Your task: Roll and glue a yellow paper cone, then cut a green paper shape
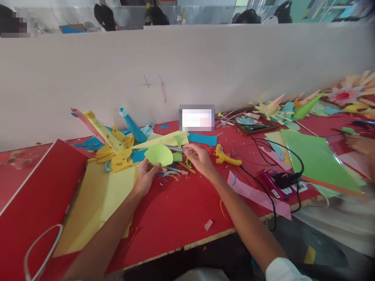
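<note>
My left hand (pixel 148 173) pinches the lower edge of a rounded light-green paper piece (pixel 159 155), its thumb lying on the front. In my right hand (pixel 199 158) is a pair of scissors (pixel 175 148), whose blades reach to the right edge of that green paper. Whether the blades touch the paper I cannot tell. Under both hands lie thin paper scraps (pixel 172 171) and small sticks. Close behind them rests a pale yellow rolled paper (pixel 164 139), and a yellow glue gun (pixel 227 156) lies right of my right hand.
Yellow paper sheets (pixel 102 195) lie at left beside a red panel (pixel 43 183). Paper cone shapes (pixel 109 134) stand behind them. On the right are a purple power strip (pixel 277 183) with black cables, a pink strip (pixel 260 195), green sheets (pixel 322 156) and another person's hand (pixel 361 146).
</note>
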Demonstrator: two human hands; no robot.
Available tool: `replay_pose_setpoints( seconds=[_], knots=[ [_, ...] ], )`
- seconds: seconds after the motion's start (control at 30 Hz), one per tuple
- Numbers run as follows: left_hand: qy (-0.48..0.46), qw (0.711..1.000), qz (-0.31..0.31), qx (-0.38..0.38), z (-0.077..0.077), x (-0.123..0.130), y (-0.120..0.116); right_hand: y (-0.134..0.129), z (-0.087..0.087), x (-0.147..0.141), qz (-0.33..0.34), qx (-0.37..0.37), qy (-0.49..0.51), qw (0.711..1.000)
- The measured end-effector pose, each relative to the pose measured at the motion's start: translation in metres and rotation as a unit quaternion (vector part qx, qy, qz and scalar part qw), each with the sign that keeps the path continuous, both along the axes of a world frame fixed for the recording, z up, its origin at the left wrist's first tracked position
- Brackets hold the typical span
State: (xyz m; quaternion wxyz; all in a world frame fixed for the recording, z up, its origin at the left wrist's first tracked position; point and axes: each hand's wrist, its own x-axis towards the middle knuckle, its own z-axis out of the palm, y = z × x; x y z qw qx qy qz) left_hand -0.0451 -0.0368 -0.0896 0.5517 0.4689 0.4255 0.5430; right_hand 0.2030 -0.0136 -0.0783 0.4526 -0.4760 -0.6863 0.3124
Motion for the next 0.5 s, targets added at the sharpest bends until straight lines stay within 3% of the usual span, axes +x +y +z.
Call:
replay_pose_setpoints(
  seconds=[0.07,0.13,0.3,0.5],
  knots=[
    [0.025,1.0,0.007,-0.004,0.0,0.0,-0.001,-0.007,-0.003,-0.019,0.06,-0.032,0.063,0.996],
    [0.055,0.998,-0.008,-0.003,0.001,0.0,-0.003,-0.013,-0.008,-0.035,0.072,-0.047,0.087,0.992],
    [0.12,0.99,-0.07,0.018,0.006,-0.001,-0.007,-0.021,-0.02,-0.052,0.017,-0.08,0.096,0.992],
    [0.199,0.975,-0.094,0.029,0.007,-0.004,-0.01,-0.031,-0.012,-0.055,-0.021,-0.075,0.137,0.988]
  ],
)
